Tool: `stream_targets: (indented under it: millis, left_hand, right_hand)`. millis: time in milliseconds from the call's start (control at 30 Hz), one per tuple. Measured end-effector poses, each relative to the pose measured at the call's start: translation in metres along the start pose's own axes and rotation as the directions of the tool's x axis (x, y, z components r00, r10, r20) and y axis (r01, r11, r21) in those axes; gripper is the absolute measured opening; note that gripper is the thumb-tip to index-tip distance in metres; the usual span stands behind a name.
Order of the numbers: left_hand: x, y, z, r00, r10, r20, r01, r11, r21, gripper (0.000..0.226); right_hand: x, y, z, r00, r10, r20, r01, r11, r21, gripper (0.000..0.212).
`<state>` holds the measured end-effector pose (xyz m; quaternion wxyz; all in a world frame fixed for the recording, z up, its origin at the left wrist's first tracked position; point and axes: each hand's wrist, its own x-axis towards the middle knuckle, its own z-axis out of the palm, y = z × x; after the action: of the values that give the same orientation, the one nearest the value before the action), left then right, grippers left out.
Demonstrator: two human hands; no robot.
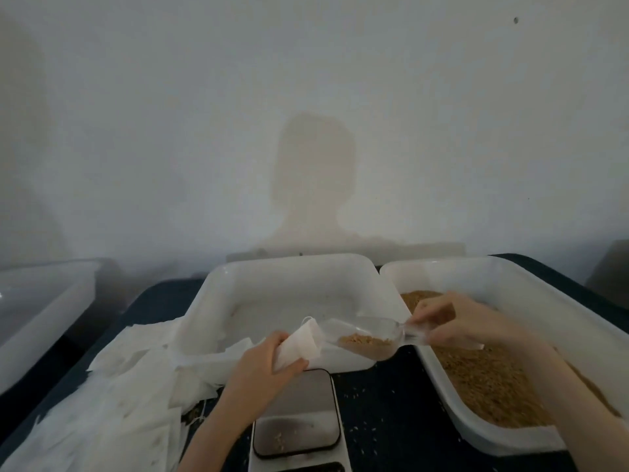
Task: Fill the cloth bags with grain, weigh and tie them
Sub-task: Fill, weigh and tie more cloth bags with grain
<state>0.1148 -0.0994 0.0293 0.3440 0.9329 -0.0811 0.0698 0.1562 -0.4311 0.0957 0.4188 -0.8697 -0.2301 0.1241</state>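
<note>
- The scale (296, 412) lies nearest, flat on the dark table (384, 413), its steel plate bare but for a few stray grains; the weighing looks not yet begun for this bag.
- Just above it, the left hand (262, 366) has fingers and thumb curled round the lower part of a small white cloth bag (299, 345), mouth tilted toward the scoop.
- The right hand (452, 321) pinches the handle of a clear plastic scoop (366, 338), which is part-filled with brown grain and has its lip at the bag's mouth.
- To pour well, I'd judge the mouth should be held wide and the scoop tipped slowly, since the opening is narrow beside the scoop's lip.
- Loose grains already dot the table, so a spill here is likely; pouring over the scale or a tub would catch it.
- A heap of empty bags (115, 396) sprawls at the left, touching the middle tub.
- Farther back, the middle white tub (292, 267) looks nearly empty; the right tub (531, 291) holds the grain supply (483, 379).
- A third tub (44, 294) stands well apart, far left.
</note>
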Motion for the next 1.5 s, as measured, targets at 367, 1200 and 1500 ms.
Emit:
stream_targets:
  millis: [367, 1200, 1500]
  left_hand:
    - [0.000, 0.008, 0.008, 0.995, 0.096, -0.030, -0.087, 0.971, 0.223, 0.040]
    - [0.003, 0.022, -0.010, 0.980, 0.132, 0.149, -0.138, 0.990, 0.030, 0.048]
    - [-0.002, 0.021, 0.018, 0.999, 0.032, -0.007, -0.033, 0.998, -0.060, 0.056]
  right_hand:
    - [0.007, -0.002, 0.010, 0.995, 0.021, 0.101, -0.021, 1.000, 0.008, 0.022]
    - [0.018, -0.019, 0.016, 0.991, -0.009, 0.133, 0.031, 0.987, -0.157, 0.028]
    - [0.018, -0.071, 0.028, 0.995, -0.086, -0.055, 0.011, 0.628, -0.778, 0.038]
